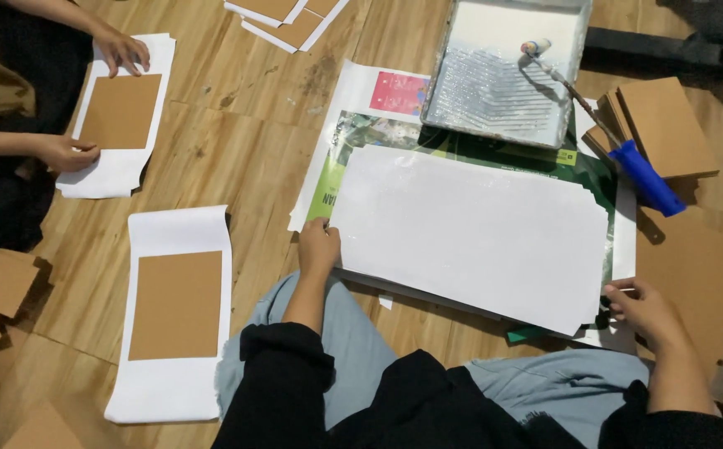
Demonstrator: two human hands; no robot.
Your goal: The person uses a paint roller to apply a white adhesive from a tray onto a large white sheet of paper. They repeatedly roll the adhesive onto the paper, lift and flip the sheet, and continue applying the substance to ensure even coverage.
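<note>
A large white sheet (469,233) lies on a stack of printed posters (353,133) on the wooden floor in front of my knees. My left hand (318,246) pinches the sheet's near left corner. At the near right corner, my right hand (644,309) grips the edge of the sheet. Behind the sheet sits a metal paint tray (494,91) holding white glue. A small roller with a blue handle (648,176) leans out of the tray to the right.
A white sheet with a brown card glued on it (174,309) lies at my left. Another person's hands (120,48) press a similar card and sheet (120,112) at far left. Brown card stacks (665,125) sit at right, more cards (282,17) at the top.
</note>
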